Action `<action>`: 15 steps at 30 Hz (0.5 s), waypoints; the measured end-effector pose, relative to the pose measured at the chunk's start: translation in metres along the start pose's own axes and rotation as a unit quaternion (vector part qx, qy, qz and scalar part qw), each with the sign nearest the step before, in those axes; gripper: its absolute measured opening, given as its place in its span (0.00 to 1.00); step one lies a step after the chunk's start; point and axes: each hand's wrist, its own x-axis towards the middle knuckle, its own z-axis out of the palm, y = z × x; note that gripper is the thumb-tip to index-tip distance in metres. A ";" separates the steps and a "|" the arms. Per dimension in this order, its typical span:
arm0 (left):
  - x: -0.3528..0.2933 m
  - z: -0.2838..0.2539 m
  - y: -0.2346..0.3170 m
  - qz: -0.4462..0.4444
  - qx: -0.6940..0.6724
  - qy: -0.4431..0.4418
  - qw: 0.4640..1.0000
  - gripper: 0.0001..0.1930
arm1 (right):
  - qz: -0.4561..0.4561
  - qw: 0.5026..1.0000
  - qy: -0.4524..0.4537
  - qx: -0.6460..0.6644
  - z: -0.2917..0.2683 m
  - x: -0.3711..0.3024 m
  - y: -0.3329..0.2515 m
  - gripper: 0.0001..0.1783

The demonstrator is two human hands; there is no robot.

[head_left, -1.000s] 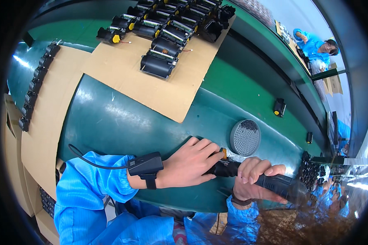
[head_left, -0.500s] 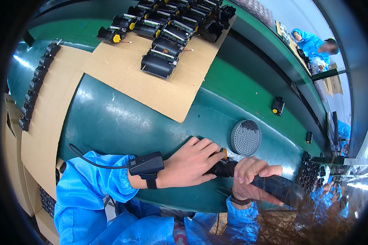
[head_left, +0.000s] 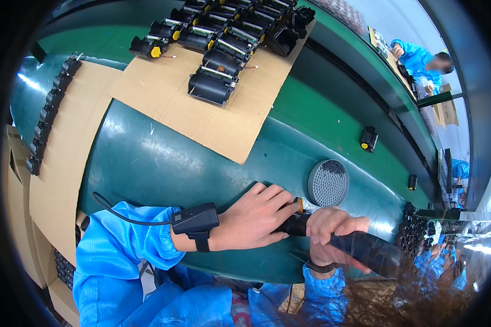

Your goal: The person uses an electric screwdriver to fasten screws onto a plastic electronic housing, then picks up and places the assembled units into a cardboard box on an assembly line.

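My left hand lies over a small black plastic assembly on the green table. Its fingers are bent around the part and hide much of it. A yellow-orange piece shows at the part's far side. In my right hand is a thick black electric screwdriver, held slantwise with its front end against the assembly. The tip is hidden between the hands. Just beyond them stands a round grey tray with a grid of holes and small dark screws at its far side.
Cardboard at the far left bears several rows of black printer-like units. A row of black parts lines the left cardboard. Single units lie on the green strip to the right. Dark small parts pile up at right; a person works beyond.
My right hand and the screwdriver have shifted slightly left, toward the assembly. My left hand has stayed put. The unit on the green strip sits slightly farther left.
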 end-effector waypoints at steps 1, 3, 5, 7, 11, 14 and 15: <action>0.000 0.000 0.000 0.001 0.000 0.004 1.000 0.31 | 0.004 1.000 0.001 0.013 -0.002 -0.001 0.001 0.49; 0.000 0.002 0.000 -0.001 0.001 0.004 1.000 0.32 | 0.008 1.000 0.003 0.025 -0.002 -0.002 0.002 0.49; -0.001 0.002 0.001 0.000 0.002 0.004 1.000 0.32 | 0.030 0.999 0.011 0.010 -0.002 -0.002 0.000 0.50; 0.000 0.000 0.002 -0.003 -0.002 0.002 1.000 0.31 | 0.018 1.000 -0.012 0.006 -0.001 0.000 0.002 0.50; -0.001 0.001 0.003 0.008 0.011 0.019 1.000 0.31 | 0.045 0.999 0.016 0.014 -0.001 -0.004 0.002 0.50; 0.001 0.000 0.004 0.012 0.019 0.015 1.000 0.32 | 0.038 0.995 0.087 0.041 -0.008 0.004 -0.016 0.49; 0.004 0.000 0.006 0.012 0.019 0.011 1.000 0.32 | 0.019 0.990 0.125 0.060 -0.015 0.006 -0.028 0.48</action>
